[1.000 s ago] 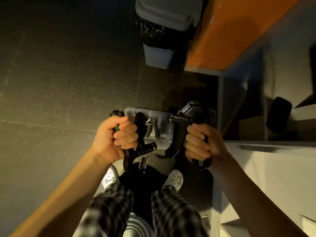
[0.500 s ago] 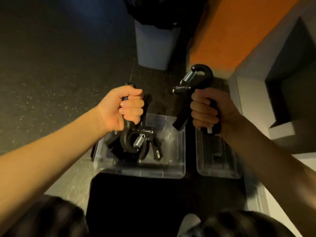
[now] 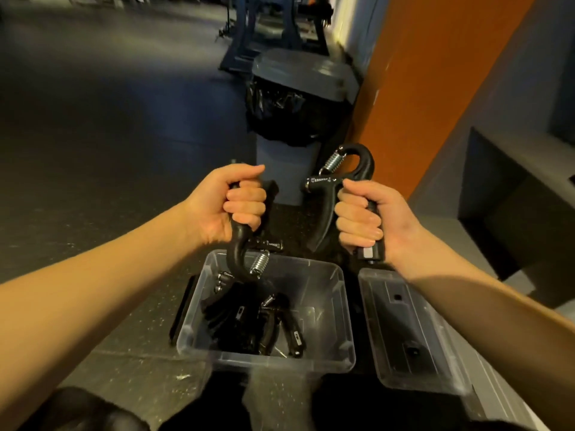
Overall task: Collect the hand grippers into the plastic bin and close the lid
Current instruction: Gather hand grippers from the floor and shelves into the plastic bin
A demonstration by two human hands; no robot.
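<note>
Several hand grippers [image 3: 264, 321] already lie in the clear bin [image 3: 345, 309], lower centre. Left hand [image 3: 230, 206] and right hand [image 3: 367, 219], fingers curled tight, each clutch one more gripper above it. Lid [image 3: 413, 334] lies off, right of bin. Remaining: drop both, close lid.

A lidded grey trash can [image 3: 298, 98] stands beside an orange wall [image 3: 435, 73].

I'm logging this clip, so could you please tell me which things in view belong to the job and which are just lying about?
Job:
left hand with hand gripper
right hand with second hand gripper
plastic bin holding more grippers
lid beside it

Lying about:
trash can
orange wall panel
gym equipment
</note>
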